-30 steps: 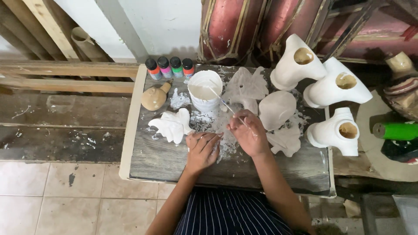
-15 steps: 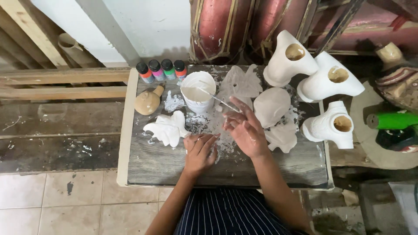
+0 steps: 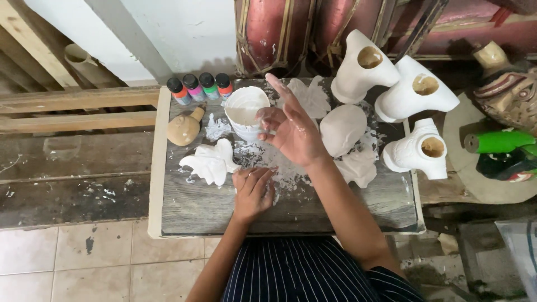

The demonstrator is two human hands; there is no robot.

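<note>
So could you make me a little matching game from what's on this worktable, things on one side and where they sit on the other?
Things:
1. white cup
2. paint bottles
3. tan figurine
4. three hollow white casts

Places:
A. right end of the board
B. in a row along the back edge, left of middle
C. beside the right hand, middle of the board
D. left part of the board, below the bottles

Pairs: 1-C, 2-B, 3-D, 4-A
</note>
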